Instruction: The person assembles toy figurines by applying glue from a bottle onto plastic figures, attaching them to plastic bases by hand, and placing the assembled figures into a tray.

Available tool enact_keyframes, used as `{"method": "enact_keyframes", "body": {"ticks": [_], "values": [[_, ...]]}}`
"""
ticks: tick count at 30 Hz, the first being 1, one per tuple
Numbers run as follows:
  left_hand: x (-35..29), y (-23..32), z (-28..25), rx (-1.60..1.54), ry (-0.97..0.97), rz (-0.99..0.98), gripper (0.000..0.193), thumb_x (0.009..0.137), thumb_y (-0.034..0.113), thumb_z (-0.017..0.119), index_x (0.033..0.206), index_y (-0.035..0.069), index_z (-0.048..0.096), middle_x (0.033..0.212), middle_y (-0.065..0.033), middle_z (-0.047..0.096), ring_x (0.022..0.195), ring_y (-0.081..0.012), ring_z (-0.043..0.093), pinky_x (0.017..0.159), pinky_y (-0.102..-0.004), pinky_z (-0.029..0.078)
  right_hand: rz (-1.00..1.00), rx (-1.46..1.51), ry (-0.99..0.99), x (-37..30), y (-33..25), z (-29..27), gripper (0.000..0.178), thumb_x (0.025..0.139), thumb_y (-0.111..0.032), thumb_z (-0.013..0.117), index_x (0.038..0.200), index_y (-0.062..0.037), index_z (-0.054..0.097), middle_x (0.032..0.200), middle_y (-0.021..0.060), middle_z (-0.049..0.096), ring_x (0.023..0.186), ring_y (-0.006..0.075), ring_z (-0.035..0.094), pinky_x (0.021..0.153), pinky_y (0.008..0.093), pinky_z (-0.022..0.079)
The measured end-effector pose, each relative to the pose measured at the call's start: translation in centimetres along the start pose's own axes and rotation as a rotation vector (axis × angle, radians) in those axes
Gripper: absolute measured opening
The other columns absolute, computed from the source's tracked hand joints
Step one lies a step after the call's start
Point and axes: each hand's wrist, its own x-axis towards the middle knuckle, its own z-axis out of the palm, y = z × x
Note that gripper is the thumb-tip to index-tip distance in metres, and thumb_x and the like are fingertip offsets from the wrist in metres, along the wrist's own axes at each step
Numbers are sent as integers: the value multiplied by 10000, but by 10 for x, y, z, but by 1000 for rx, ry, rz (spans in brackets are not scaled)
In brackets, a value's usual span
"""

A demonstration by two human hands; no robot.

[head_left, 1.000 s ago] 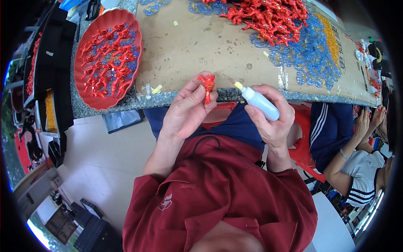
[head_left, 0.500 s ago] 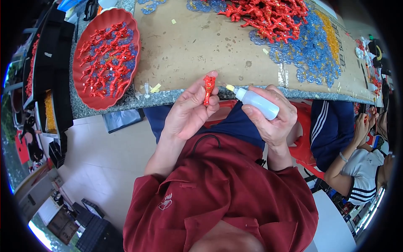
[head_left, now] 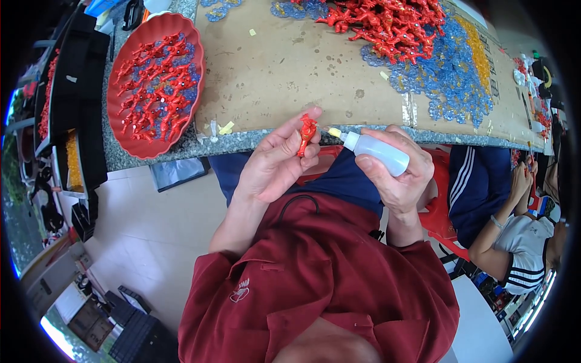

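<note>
Between the thumb and fingers of my left hand (head_left: 279,158) is a small glossy red figurine (head_left: 307,134), held upright just in front of the table's near edge. My right hand (head_left: 404,171) grips a translucent white squeeze bottle (head_left: 381,153) with a yellow-collared nozzle (head_left: 334,132). The bottle lies tilted, its tip pointing left at the figurine's upper part and close to it; whether they touch I cannot tell. To the left, a red scalloped tray (head_left: 198,72) holds many similar red figurines on clear blue pieces.
Cardboard (head_left: 272,72) covers the stone-topped table. At the far right lie a heap of red figurines (head_left: 387,27), clear blue pieces (head_left: 448,85) and yellow pieces (head_left: 475,48). Black bins (head_left: 75,78) stand at the left. Another person (head_left: 514,248) sits at the right, hands on a red item.
The red figurine has turned and tipped slightly in my left fingers. My right hand with the bottle has shifted a little to the right and down.
</note>
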Motion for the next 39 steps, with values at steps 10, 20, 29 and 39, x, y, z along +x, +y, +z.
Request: {"method": "enact_keyframes", "body": {"ticks": [10, 20, 29, 39], "values": [[1, 1, -2, 20, -27, -4, 467, 886, 137, 519, 1311, 17, 366, 970, -63, 498, 771, -110, 471, 681, -236, 384, 41, 31, -28, 2, -1, -3, 323, 606, -78, 770, 886, 26, 647, 708, 96, 633, 526, 161, 510, 480, 261, 392], [-5, 1, 2, 116, 41, 53, 448, 889, 105, 495, 1311, 28, 366, 1030, -105, 539, 826, -162, 513, 727, -268, 427, 298, 272, 148, 6, 14, 9, 374, 679, -58, 730, 1017, 25, 595, 850, 86, 623, 682, 133, 573, 625, 227, 454], [-11, -1, 0, 167, 112, 139, 379, 894, 85, 484, 1265, 31, 425, 945, -92, 542, 741, -149, 474, 641, -267, 390, 163, 78, 60, 33, 52, 51, 317, 743, -51, 664, 1042, -11, 568, 947, 75, 633, 866, 136, 603, 782, 252, 464], [-6, -8, 2, 174, 121, 134, 322, 882, 78, 509, 1202, 43, 496, 908, -84, 549, 730, -158, 478, 623, -262, 383, -30, -700, 337, 27, 59, -15, 232, 716, -64, 674, 940, -50, 617, 812, 92, 580, 757, 228, 548, 729, 320, 436]]}}
